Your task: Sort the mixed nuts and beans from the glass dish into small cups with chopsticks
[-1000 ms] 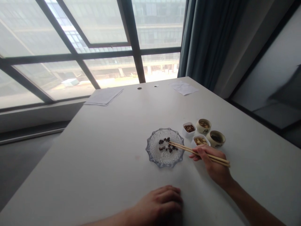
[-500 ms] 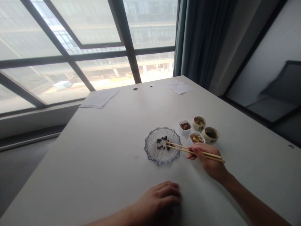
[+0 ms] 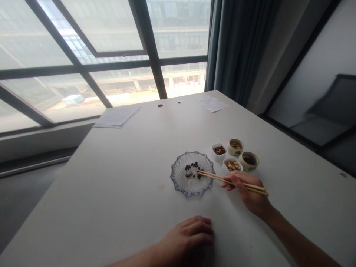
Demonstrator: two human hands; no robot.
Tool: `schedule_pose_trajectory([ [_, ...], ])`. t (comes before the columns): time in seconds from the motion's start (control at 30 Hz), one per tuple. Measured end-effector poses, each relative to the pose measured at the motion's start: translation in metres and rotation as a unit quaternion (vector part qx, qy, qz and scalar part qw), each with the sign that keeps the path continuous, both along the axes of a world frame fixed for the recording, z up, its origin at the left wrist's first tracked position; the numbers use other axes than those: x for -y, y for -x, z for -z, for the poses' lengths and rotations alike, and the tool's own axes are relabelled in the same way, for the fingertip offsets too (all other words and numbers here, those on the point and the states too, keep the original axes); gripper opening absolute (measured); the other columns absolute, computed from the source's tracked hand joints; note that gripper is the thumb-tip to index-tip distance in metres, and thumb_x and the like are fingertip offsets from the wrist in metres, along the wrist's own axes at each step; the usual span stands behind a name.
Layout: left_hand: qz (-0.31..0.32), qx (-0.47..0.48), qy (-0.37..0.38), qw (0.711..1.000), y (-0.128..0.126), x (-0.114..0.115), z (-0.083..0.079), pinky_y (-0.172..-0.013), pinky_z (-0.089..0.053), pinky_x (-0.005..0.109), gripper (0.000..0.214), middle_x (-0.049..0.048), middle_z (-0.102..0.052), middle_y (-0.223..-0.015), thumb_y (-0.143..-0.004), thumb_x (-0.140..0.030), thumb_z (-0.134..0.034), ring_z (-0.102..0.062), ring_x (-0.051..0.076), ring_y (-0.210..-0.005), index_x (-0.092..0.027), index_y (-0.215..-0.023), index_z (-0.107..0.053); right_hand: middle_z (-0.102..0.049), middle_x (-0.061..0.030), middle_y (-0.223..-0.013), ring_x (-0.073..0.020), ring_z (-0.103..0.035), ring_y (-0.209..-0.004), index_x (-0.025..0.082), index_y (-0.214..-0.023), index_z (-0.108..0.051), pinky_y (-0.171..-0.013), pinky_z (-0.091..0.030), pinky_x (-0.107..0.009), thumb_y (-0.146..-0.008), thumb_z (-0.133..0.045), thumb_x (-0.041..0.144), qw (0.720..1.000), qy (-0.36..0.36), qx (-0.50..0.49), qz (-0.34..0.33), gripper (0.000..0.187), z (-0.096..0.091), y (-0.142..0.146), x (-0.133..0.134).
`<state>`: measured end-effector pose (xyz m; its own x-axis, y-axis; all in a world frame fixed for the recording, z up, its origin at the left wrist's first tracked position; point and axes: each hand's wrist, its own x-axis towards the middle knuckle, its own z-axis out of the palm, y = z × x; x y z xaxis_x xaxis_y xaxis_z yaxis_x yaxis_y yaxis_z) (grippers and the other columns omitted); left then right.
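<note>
My right hand (image 3: 249,194) grips a pair of wooden chopsticks (image 3: 222,178). Their tips reach left over a scalloped glass plate (image 3: 179,185) and rest among several dark beans (image 3: 192,171) lying on it. My left hand (image 3: 189,237) lies palm down on the white table (image 3: 125,178), fingers stretched flat and together, in front of the plate and touching nothing else. Just right of the plate stand two small white square dishes, one with brown pieces (image 3: 219,150) and one with pale nuts (image 3: 232,165), and two round cream cups (image 3: 236,146) (image 3: 249,160).
A stack of papers (image 3: 118,115) lies at the table's far left edge, a loose sheet (image 3: 211,103) at the far right. Two small cable holes (image 3: 160,105) sit near the window side. Large windows and a dark curtain (image 3: 236,48) stand behind the table.
The view shifted slightly, so everything slid a little left. The chopstick tips have stayed over the beans on the plate, closing a bit. My left hand has not moved.
</note>
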<state>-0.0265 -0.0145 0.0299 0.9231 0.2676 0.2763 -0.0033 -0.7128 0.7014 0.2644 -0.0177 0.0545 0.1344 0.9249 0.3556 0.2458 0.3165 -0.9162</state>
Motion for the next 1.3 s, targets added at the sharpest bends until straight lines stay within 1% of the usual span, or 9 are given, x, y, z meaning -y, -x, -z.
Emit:
schedule_pose_trajectory([
  [0.33, -0.004, 0.004, 0.003, 1.000, -0.002, 0.000, -0.002, -0.118, -0.053, 0.039, 0.026, 0.0140, -0.073, -0.124, -0.098, -0.011, -0.060, -0.065, 0.029, -0.135, -0.021, -0.122, -0.061, -0.083, -0.0086, -0.076, -0.0229, -0.083, -0.063, 0.018, -0.086, -0.084, -0.058, -0.070, -0.028, -0.104, -0.068, 0.046, 0.995, -0.003, -0.062, 0.078, 0.037, -0.007, 0.007, -0.004],
  [0.43, -0.003, 0.003, 0.008, 1.000, -0.002, -0.001, -0.003, -0.118, -0.053, 0.037, 0.025, 0.0135, -0.074, -0.122, -0.099, -0.011, -0.061, -0.066, 0.028, -0.134, -0.022, -0.121, -0.061, -0.083, -0.0086, -0.075, -0.0236, -0.083, -0.064, 0.017, -0.089, -0.084, -0.061, -0.071, -0.030, -0.103, -0.069, 0.047, 0.989, -0.010, -0.066, 0.133, 0.036, -0.026, -0.010, 0.006],
  [0.57, -0.007, 0.006, 0.013, 1.000, -0.001, -0.001, -0.002, -0.119, -0.053, 0.037, 0.022, 0.0136, -0.074, -0.124, -0.101, -0.012, -0.059, -0.066, 0.028, -0.134, -0.022, -0.122, -0.062, -0.085, -0.0096, -0.084, -0.0230, -0.083, -0.069, 0.016, -0.096, -0.084, -0.069, -0.071, -0.032, -0.105, -0.066, 0.046, 0.959, -0.047, -0.018, 0.280, 0.036, -0.046, -0.051, 0.038],
  [0.73, -0.005, 0.003, 0.017, 1.000, 0.001, -0.002, 0.004, -0.120, -0.051, 0.038, 0.021, 0.0139, -0.074, -0.126, -0.104, -0.013, -0.059, -0.065, 0.028, -0.136, -0.022, -0.123, -0.063, -0.083, -0.0091, -0.079, -0.0213, -0.080, -0.064, 0.015, -0.094, -0.081, -0.065, -0.068, -0.031, -0.106, -0.064, 0.047, 0.917, -0.043, 0.049, 0.393, 0.039, -0.035, -0.083, 0.066],
  [0.87, 0.003, 0.008, 0.013, 1.000, 0.001, -0.004, 0.007, -0.120, -0.051, 0.037, 0.019, 0.0140, -0.074, -0.124, -0.105, -0.015, -0.058, -0.065, 0.028, -0.135, -0.021, -0.122, -0.063, -0.083, -0.0092, -0.080, -0.0214, -0.081, -0.066, 0.014, -0.097, -0.080, -0.065, -0.069, -0.030, -0.106, -0.063, 0.049, 0.920, -0.017, 0.038, 0.389, 0.040, -0.029, -0.082, 0.065],
  [1.0, -0.004, 0.004, 0.012, 1.000, 0.001, -0.004, 0.007, -0.119, -0.051, 0.036, 0.018, 0.0139, -0.075, -0.123, -0.106, -0.017, -0.060, -0.066, 0.028, -0.134, -0.022, -0.123, -0.063, -0.082, -0.0078, -0.079, -0.0202, -0.081, -0.065, 0.016, -0.097, -0.080, -0.067, -0.069, -0.030, -0.107, -0.063, 0.043, 0.926, -0.063, 0.032, 0.371, 0.035, -0.045, -0.058, 0.057],
  [1.13, -0.002, 0.020, 0.012, 1.000, 0.001, -0.002, 0.013, -0.119, -0.051, 0.036, 0.013, 0.0142, -0.075, -0.123, -0.111, -0.023, -0.057, -0.066, 0.027, -0.135, -0.021, -0.121, -0.065, -0.083, -0.0080, -0.088, -0.0213, -0.082, -0.071, 0.020, -0.098, -0.082, -0.065, -0.070, -0.031, -0.110, -0.059, 0.037, 0.975, -0.074, 0.043, 0.204, 0.031, -0.049, -0.018, 0.040],
  [1.2, -0.001, 0.023, 0.011, 1.000, 0.001, -0.002, 0.016, -0.120, -0.052, 0.037, 0.016, 0.0149, -0.075, -0.124, -0.113, -0.027, -0.054, -0.065, 0.028, -0.136, -0.020, -0.121, -0.066, -0.082, -0.0072, -0.088, -0.0210, -0.081, -0.070, 0.022, -0.095, -0.082, -0.062, -0.069, -0.031, -0.109, -0.060, 0.034, 0.990, -0.068, 0.055, 0.108, 0.028, -0.039, 0.001, 0.026],
  [1.3, 0.001, 0.026, 0.008, 1.000, 0.001, -0.003, 0.020, -0.119, -0.052, 0.037, 0.016, 0.0144, -0.075, -0.125, -0.114, -0.028, -0.054, -0.065, 0.028, -0.136, -0.021, -0.123, -0.066, -0.081, -0.0049, -0.081, -0.0195, -0.078, -0.066, 0.023, -0.094, -0.080, -0.061, -0.067, -0.030, -0.107, -0.064, 0.031, 0.995, -0.065, 0.063, 0.051, 0.023, -0.020, 0.017, 0.003],
])
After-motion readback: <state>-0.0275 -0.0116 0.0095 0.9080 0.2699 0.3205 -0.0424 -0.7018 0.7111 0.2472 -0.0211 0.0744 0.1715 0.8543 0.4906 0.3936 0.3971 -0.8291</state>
